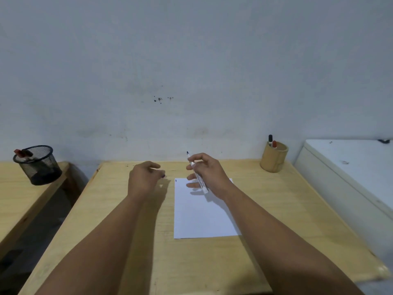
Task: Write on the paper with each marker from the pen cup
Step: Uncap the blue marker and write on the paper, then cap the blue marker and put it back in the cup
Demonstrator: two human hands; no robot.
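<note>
A white sheet of paper (202, 218) lies on the wooden desk (276, 209), with a small dark mark at its top left corner. My right hand (207, 173) hovers over the paper's top edge and holds an uncapped white marker (198, 177), dark tip pointing up and away. My left hand (145, 179) hangs just left of the paper, fingers curled around a small dark thing that looks like the marker's cap (163, 176). A bamboo pen cup (274, 159) at the desk's back right holds two markers, one black-capped, one red-capped.
A black mesh cup (38, 165) with a red-capped marker stands on a second wooden table at the left, across a gap. A white cabinet (348, 173) borders the desk on the right. A pale wall rises right behind the desk.
</note>
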